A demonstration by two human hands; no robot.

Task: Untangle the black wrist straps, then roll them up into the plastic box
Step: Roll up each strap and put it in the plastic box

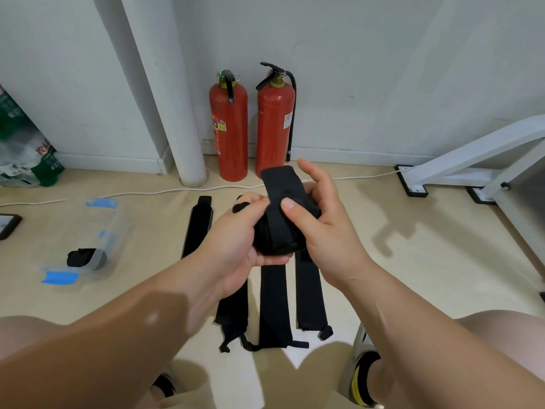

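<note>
The left hand [236, 240] and right hand [330, 231] hide much of the rolled strap [274, 231] and the floor straps [274, 305] beneath, the green bag [26, 149] at ten o'clock runs off the edge, and the extinguisher labels [288, 121] are unreadable.

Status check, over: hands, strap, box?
Left hand, right hand both gripping half-rolled strap, tail loose. One roll in plastic box. Four straps flat on floor. Path to box open.

Bare floor [153, 240] lies open toward the plastic box [116, 225] at left, with one flat strap [197, 228] lying across the way. Fire extinguishers [228, 128] and a white pipe [180, 119] block the far wall, and a white frame [472, 157] stands at right.
</note>
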